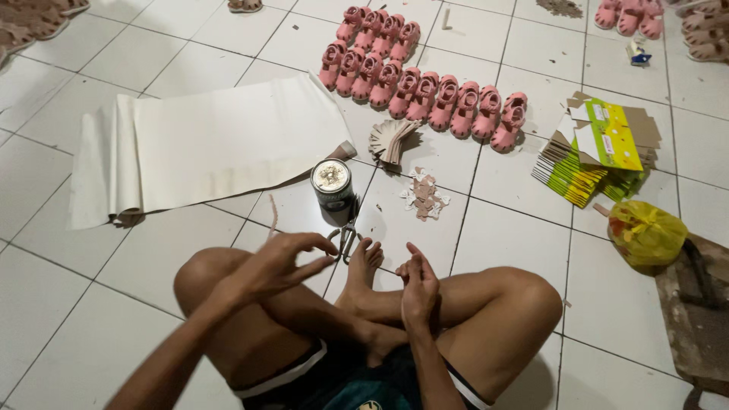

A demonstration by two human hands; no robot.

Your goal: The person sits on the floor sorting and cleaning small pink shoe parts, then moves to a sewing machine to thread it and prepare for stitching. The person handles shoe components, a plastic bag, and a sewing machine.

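Head view shows the left hand [277, 262] and right hand [419, 287] up over crossed legs, fingers spread loose, holding nothing. Scissors [345, 239] lie on the floor [91, 319] just past the toes, touching a tin can [332, 184]. Pink shoes [425, 95] sit farther back.

On the white tiled floor, right of centre, lies a stack of flattened cardboard boxes [600, 148], printed yellow-green with white panels on the outside and plain brown on the inside; the top ones are fanned out and partly unfolded, with striped edges showing at the lower left of the pile. Just below and to the right of the stack sits a knotted yellow plastic bag [645, 234]. Near the middle stands a round tin can [332, 184], upright, with a dark label band around its side.
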